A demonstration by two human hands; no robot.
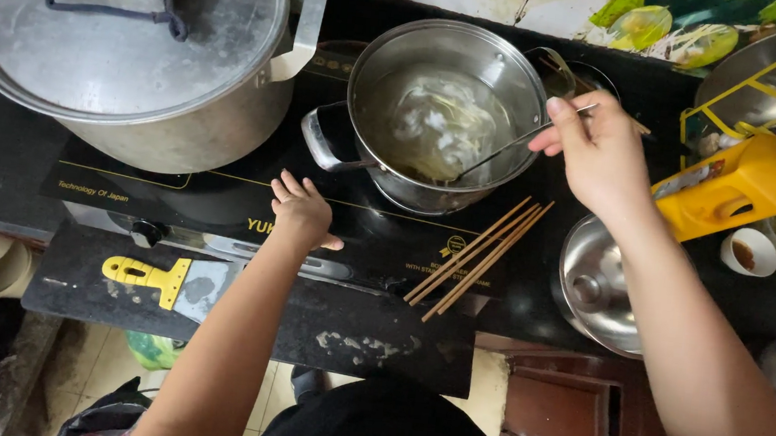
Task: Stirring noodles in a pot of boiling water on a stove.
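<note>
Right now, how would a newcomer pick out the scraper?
Start at the black cooktop and drop to the dark ledge along its front edge. The scraper lies there, below the big lidded pot: flat metal blade, the only yellow handle there.

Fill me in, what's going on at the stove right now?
A person stands at a black cooktop. Their right hand holds a thin metal utensil dipped into a small steel pot of pale noodles in water. The left hand rests flat on the cooktop in front of that pot. Wooden chopsticks lie beside it, and a large lidded pot sits on the left.
</note>
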